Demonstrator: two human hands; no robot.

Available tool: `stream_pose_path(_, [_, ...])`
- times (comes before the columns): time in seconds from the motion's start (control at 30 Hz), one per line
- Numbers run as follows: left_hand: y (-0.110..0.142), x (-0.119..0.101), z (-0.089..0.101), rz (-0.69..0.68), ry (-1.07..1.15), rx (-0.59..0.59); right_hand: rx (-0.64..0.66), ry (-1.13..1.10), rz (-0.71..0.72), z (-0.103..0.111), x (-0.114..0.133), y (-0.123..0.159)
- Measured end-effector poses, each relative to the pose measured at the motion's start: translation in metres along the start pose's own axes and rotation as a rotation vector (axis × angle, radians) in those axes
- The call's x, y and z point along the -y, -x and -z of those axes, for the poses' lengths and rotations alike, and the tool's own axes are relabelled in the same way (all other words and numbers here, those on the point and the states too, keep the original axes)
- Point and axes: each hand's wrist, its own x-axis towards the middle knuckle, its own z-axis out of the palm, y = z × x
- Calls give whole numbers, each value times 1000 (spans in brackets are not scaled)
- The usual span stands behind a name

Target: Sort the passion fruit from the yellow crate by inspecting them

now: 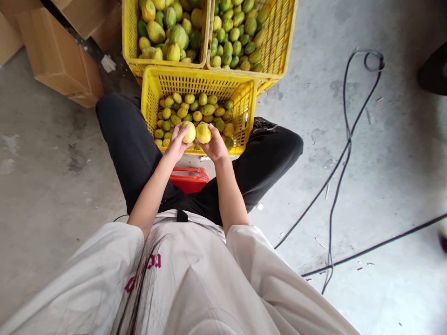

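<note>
My left hand (pixel 177 145) is wrapped round a yellow citrus fruit (pixel 189 132). Beside it my right hand (pixel 215 147) grips a second yellow fruit (pixel 203 133). The two fruits nearly touch, held over the near rim of a yellow plastic crate (pixel 152 93) that sits between my knees. Several small green and yellow fruits lie in that crate.
Two more yellow crates stand behind it, the left crate (pixel 130 32) with large fruit, the right crate (pixel 279 42) with small green ones. Cardboard boxes (pixel 56 56) lie at the far left. A red stool (pixel 190 179) is under me. Black cables (pixel 344 153) trail across the concrete floor at right.
</note>
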Motion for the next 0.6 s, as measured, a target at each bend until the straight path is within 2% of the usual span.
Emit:
stream_pose_path(0.33, [-6, 10, 2, 53, -136, -126, -52, 53, 24, 4, -5, 4])
stream_pose_path(0.47, [-9, 12, 4, 103, -258, -162, -82, 35, -65, -1, 2, 6])
stream_pose_path(0.6, [-15, 15, 7, 143, -301, -167, -35, 3, -152, 1, 11, 7])
